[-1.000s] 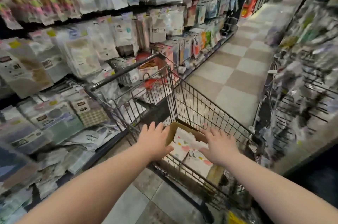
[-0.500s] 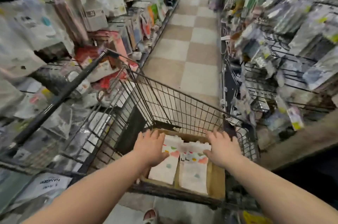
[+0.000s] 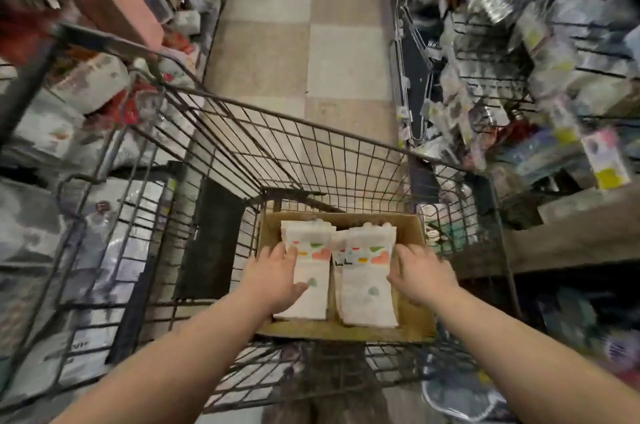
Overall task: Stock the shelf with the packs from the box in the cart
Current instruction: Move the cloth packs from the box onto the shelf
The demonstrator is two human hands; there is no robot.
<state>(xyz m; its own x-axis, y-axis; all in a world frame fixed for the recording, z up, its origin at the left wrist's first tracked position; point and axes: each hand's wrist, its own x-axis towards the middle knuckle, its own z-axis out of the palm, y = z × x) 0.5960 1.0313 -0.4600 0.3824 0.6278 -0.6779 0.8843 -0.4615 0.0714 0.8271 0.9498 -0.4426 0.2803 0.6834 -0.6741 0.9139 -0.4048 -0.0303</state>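
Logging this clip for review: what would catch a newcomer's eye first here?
Two stacks of white packs printed with coloured hearts lie side by side in a cardboard box at the near end of the wire cart. The left hand and right hand touch the stacks' outer edges. Blurred shelves of hanging goods line both sides of the aisle.

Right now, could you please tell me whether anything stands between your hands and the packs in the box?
Nothing visible does: the left hand and the right hand touch the packs, which lie uncovered in the cardboard box.
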